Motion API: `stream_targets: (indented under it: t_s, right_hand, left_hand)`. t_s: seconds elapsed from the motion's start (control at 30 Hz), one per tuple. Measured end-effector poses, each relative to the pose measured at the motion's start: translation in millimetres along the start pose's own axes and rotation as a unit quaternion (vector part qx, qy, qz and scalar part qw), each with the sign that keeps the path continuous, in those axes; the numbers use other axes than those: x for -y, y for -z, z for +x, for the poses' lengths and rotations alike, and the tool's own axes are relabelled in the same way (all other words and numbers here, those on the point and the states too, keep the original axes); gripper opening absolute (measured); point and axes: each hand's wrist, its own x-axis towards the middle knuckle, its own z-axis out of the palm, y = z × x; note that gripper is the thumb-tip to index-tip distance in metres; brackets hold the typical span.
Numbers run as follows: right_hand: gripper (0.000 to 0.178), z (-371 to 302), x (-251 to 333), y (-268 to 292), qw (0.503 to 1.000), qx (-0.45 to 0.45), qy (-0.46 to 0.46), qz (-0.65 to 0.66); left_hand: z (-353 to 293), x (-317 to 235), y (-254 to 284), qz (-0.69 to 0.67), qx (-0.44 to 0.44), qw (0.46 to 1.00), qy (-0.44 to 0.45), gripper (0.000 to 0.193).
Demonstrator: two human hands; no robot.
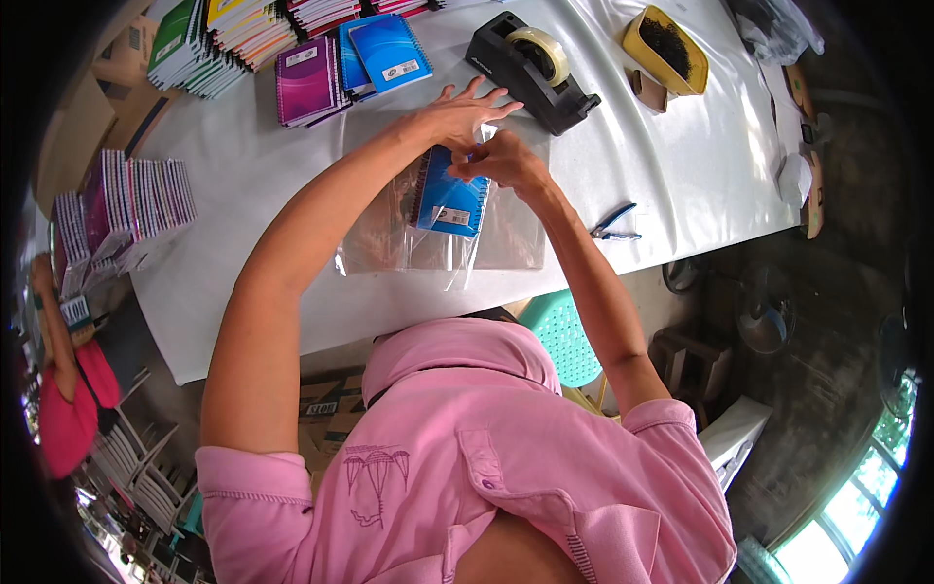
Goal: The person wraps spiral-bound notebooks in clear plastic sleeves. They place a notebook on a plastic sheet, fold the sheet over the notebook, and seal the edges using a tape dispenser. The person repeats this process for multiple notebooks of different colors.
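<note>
Hands (508,163) over blue notebook (455,200), upper end hidden

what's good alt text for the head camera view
A person's left hand and right hand are close together over a blue spiral-bound notebook amid clear plastic sheets on a white-covered table; beyond stands a black tape dispenser.

Passage from the black tape dispenser (538,80) toward the person's left is obstructed by the left hand (467,119), the right hand (511,164) and the bagged blue notebook (462,200). Its left is barred by loose notebooks (391,51). On its right, a way is left along the white table (691,156), bounded by a yellow tub (642,54) and pliers (601,231).
</note>
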Motion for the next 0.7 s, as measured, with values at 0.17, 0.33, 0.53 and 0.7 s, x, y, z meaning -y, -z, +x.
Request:
stream_targets:
  t_s: [0.17, 0.33, 0.53, 0.7]
  right_hand:
    - [0.029, 17.6, -21.3, -5.0, 0.988, 0.002, -0.078, -0.135]
    - [0.024, 9.5, -12.5, -6.9, 0.976, -0.012, -0.063, -0.209]
    - [0.052, -17.4, -0.5, -26.1, 0.900, -0.109, 0.008, -0.423]
    - [0.073, -36.5, -41.8, -19.2, 0.964, -0.133, -0.048, -0.224]
  left_hand:
    - [-6.6, -9.6, 7.6, -0.014, 0.011, 1.000, -0.004, 0.139]
    - [-8.5, -11.6, 10.6, 0.001, 0.030, 1.000, -0.010, 0.137]
    - [-15.4, -13.2, 12.2, 0.015, -0.002, 1.000, 0.006, 0.134]
    - [-75.7, 5.2, -22.8, -0.052, -0.314, 0.941, 0.114, 0.099]
